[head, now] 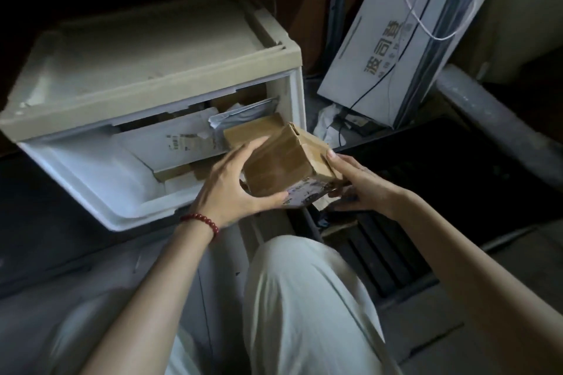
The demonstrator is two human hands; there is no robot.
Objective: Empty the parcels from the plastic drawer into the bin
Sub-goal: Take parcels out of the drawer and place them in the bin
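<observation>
A taped brown cardboard parcel (283,161) with a printed label on its near side sits between both hands, just outside the drawer's right front corner. My left hand (234,189) grips its left and bottom side. My right hand (356,183) holds its right end, thumb on top. The white plastic drawer (100,189) is pulled out of a beige cabinet (158,70) and holds several more parcels: a white mailer (170,143), a grey bag (243,116) and a brown box (256,128). To the right is a dark opening (426,167), perhaps the bin.
A white paper shopping bag (387,52) with cord handles leans at the back right. A grey padded edge (499,122) runs along the right. My knee in light trousers (304,298) is below the hands. A dark slatted panel (387,259) lies on the floor.
</observation>
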